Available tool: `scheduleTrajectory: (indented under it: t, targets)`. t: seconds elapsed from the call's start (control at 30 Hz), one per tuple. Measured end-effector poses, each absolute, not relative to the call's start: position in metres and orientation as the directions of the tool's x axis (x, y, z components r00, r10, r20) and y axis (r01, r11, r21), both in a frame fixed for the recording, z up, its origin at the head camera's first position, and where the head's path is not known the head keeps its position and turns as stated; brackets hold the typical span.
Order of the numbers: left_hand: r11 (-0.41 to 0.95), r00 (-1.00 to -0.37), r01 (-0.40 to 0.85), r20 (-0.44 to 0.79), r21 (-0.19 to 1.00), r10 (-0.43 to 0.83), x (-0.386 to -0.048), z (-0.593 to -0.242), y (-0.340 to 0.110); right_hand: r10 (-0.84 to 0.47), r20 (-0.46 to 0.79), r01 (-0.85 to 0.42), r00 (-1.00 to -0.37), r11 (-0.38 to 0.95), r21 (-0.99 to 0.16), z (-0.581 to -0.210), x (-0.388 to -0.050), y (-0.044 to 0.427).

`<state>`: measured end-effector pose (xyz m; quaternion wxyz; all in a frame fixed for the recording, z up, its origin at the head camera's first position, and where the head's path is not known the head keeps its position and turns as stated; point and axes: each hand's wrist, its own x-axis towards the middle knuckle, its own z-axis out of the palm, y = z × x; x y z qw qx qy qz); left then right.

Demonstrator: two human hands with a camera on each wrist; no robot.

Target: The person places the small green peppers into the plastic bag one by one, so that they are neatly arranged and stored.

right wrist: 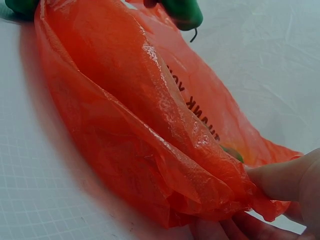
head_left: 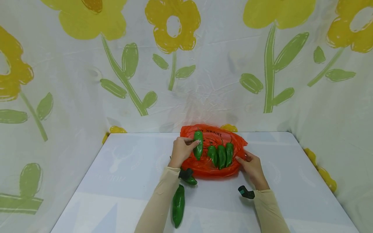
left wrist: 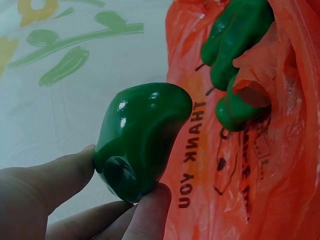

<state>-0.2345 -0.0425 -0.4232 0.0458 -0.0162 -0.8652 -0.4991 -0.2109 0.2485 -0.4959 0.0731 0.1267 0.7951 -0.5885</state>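
My left hand (head_left: 181, 152) pinches a glossy green pepper (head_left: 198, 149) between thumb and fingers, holding it over the left part of a red plastic bag (head_left: 204, 171). In the left wrist view the held pepper (left wrist: 142, 135) shows its rounded end, apart from the bag. Three more green peppers (head_left: 221, 157) lie side by side on the right half of the bag, partly covered by a red fold in the left wrist view. At the bag's right edge my right hand (head_left: 254, 168) grips the crumpled plastic (right wrist: 220, 195) between thumb and fingers.
One long green pepper (head_left: 178, 207) lies on the white table (head_left: 215, 207) beside my left forearm. Another pepper (head_left: 191, 181) rests by the bag's front left corner, partly hidden by the wrist. A flower-printed sheet (head_left: 209, 81) hangs behind the table.
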Motion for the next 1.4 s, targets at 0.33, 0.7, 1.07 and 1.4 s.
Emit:
scheduleTrajectory:
  t: [0.33, 0.7, 1.07, 1.4]
  targets:
    - [0.536, -0.996, 0.066, 0.086, 0.842, -0.013, -0.240, -0.428, -0.034, 0.119, -0.272, 0.295, -0.955, 0.282, -0.913, -0.496, -0.212, 0.248]
    - [0.596, -0.998, 0.034, 0.062, 0.802, -0.026, -0.248, -0.440, -0.028, 0.120, -0.272, 0.295, -0.955, 0.269, -0.917, -0.499, -0.212, 0.249]
    - [0.605, -0.999, 0.030, 0.039, 0.796, -0.002, -0.248, -0.450, -0.023, 0.123, -0.260, 0.284, -0.958, 0.265, -0.922, -0.499, -0.213, 0.250]
    - [0.602, -1.000, 0.020, 0.014, 0.798, 0.015, -0.247, -0.455, -0.020, 0.119, -0.260, 0.282, -0.958, 0.254, -0.925, -0.498, -0.211, 0.248]
